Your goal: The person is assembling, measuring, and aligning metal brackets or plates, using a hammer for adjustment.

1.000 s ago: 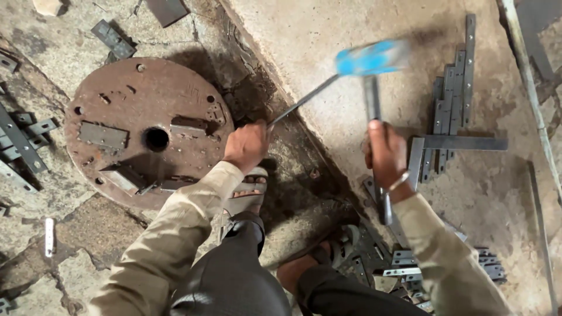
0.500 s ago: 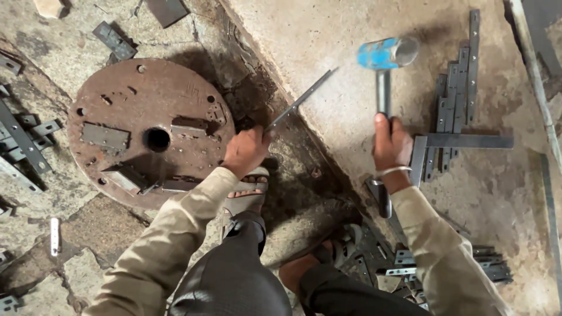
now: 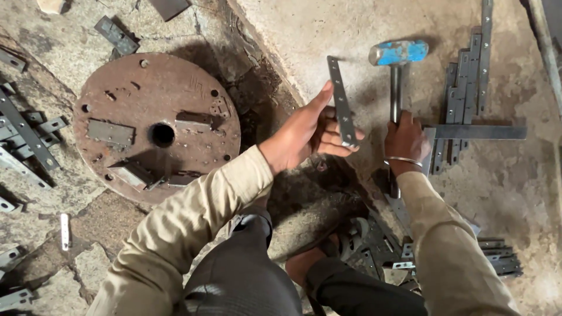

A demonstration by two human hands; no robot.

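Now the left hand [image 3: 310,134] pinches a metal strip [image 3: 341,102]; the right hand [image 3: 405,140] grips a hammer [image 3: 397,70].

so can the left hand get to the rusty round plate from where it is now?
Probably yes, once it lets go. The left hand holds the flat perforated metal strip, so it is occupied. The rusty round plate lies beside that forearm, with nothing between them.

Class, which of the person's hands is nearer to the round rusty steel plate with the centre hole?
Left. The left hand is just right of the round rusty steel plate; the right hand lies farther right.
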